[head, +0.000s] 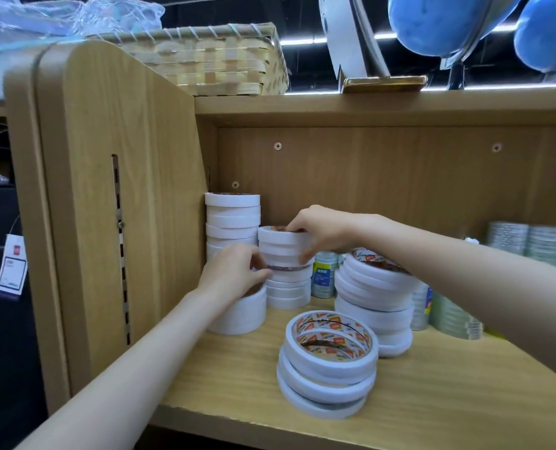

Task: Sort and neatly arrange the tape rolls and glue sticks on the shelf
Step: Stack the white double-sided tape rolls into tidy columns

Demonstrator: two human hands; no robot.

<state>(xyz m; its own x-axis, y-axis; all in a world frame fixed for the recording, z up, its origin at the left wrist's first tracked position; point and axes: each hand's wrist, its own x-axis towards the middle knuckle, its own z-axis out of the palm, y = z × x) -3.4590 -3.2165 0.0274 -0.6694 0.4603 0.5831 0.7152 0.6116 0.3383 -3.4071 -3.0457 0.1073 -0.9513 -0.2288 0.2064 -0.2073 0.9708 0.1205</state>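
At the shelf's back-left corner, I am squaring up white tape stacks.

I am gripping the upper rolls of the middle stack with my right hand, fingers curled over the top rim and thumb down the side; my left hand is pinching the stack's side lower down, resting over a short wide stack. A taller stack is standing against the shelf's left wall, just behind. I am judging the risk: lifting unevenly could slide the lower rolls out and knock the tall stack. Two leaning stacks, one near the front edge and one toward the middle, could topple if my forearm brushes them. Clear rolls are sitting at the far right; glue sticks I cannot make out for certain.
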